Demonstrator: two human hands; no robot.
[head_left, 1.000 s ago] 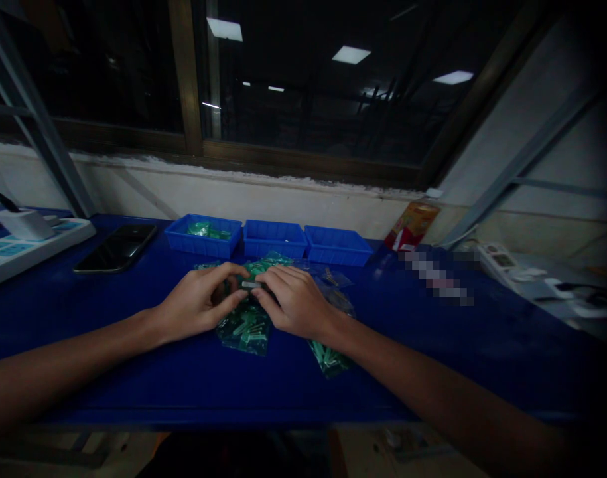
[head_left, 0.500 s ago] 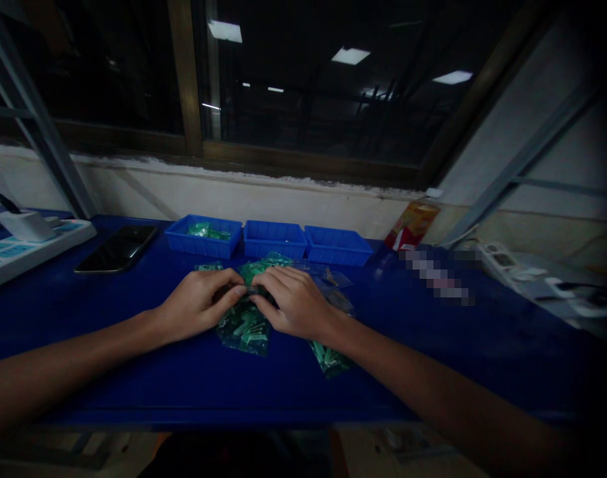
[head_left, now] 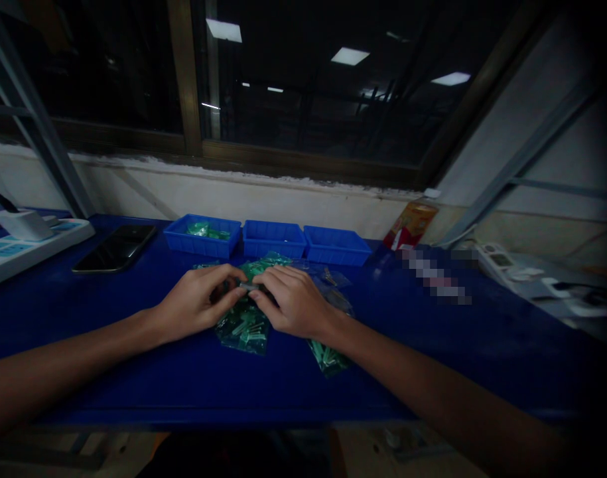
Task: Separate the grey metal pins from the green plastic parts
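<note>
Over the middle of the blue table, my left hand (head_left: 196, 297) and my right hand (head_left: 296, 300) meet with fingertips pinched close together. Between them is a small grey piece (head_left: 248, 287), mostly covered by thumbs and fingers, too small and dark to name. Just below lies a clear bag of green plastic pieces and screws (head_left: 244, 332). Another bag with green pieces (head_left: 328, 358) is partly under my right wrist. Behind my right hand are more green pieces in clear plastic (head_left: 270, 262) and a clear bag with small metal parts (head_left: 333, 277).
Along the wall stand three blue trays; the left tray (head_left: 203, 244) holds green bagged pieces, beside the middle tray (head_left: 274, 247) and right tray (head_left: 337, 253). A phone (head_left: 117, 248) and power strip (head_left: 39, 245) lie left. A bottle (head_left: 411, 226) stands back right.
Both hands stay nearly in place. The grey piece between the fingertips shows a little more than before. The whole view has shifted very slightly.
</note>
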